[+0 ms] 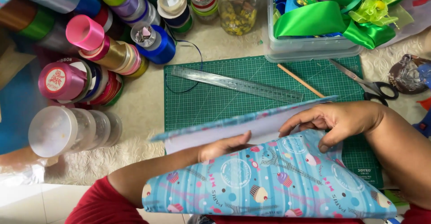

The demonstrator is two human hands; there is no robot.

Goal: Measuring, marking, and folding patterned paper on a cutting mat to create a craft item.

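Folding over a green mat (215, 103), a sheet of blue patterned paper (269, 183) lies at the near edge, one flap (251, 123) raised with its white underside showing. The left hand (222, 147) is tucked beneath that flap, only thumb and knuckles visible, so its grip cannot be told; the right hand (334, 118) pinches the flap's upper edge. Should the right fingers slip, the flap would likely spring back or crease off-line. A clear ruler (235, 84), pencil (300, 80) and scissors (366, 82) lie just beyond on the mat; a swinging flap could brush them. Ribbon spools (90, 49) crowd the left.
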